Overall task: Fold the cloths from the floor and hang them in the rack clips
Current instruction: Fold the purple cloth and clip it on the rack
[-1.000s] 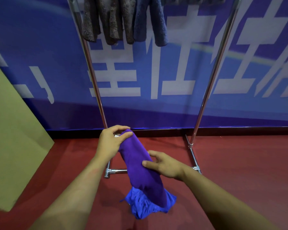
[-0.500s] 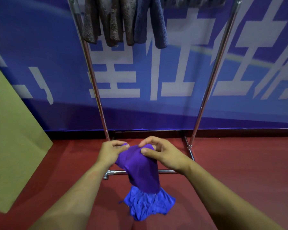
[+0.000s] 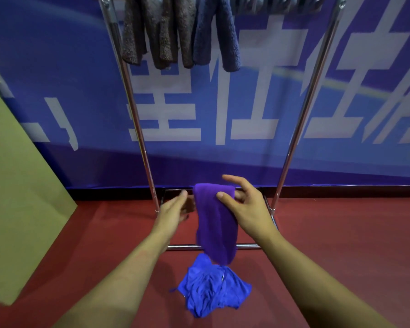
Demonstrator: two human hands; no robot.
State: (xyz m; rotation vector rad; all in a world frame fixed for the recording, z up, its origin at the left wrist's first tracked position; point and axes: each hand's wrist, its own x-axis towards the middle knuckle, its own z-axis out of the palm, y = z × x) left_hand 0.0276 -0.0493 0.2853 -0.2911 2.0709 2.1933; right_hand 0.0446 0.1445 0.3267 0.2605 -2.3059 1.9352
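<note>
Our right hand (image 3: 249,209) pinches the folded purple microfibre cloth (image 3: 214,221) by its top, thumb in front. Our left hand (image 3: 175,210) is loose-fingered beside it, touching nothing we can see. Crumpled blue cloth (image 3: 211,290) sits on the red floor (image 3: 341,233).

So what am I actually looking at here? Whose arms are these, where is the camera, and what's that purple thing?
No machine here: these are a person's two bare arms, filmed by a camera worn on their head, looking forward and down. The right hand pinches a folded purple cloth, which hangs down from it. The left hand is beside the cloth with its fingers fairly straight; whether it touches the cloth is hard to tell. On the red floor lies a crumpled blue cloth. Ahead stands a metal rack, with brown and dark blue cloths already hanging at its top.
</note>
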